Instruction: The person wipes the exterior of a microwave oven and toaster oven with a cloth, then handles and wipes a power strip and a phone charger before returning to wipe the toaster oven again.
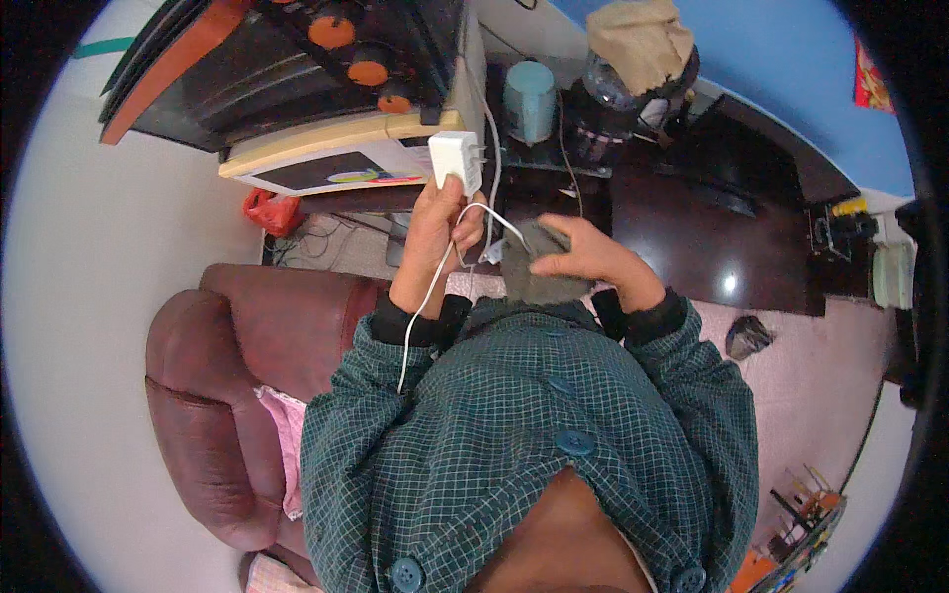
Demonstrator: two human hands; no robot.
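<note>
My left hand (442,237) is raised in front of my torso and grips a white charger plug (451,159) between thumb and fingers. The plug's metal prongs point to the right. From it a thin white cable (428,296) loops over the hand, with one length hanging down along my left sleeve and another running to the right. On that side, my right hand (600,256) holds a crumpled grey-green cloth (528,270), its thumb and forefinger spread over the fabric. The cable crosses onto the cloth's upper edge; where it ends there cannot be made out.
Ahead on the left stands a white microwave oven (319,172) below a dark unit with round orange parts (331,32). A light-blue kettle (530,100) is beside it. A dark glossy table (712,259) lies to the right, a brown leather sofa (296,319) to the left.
</note>
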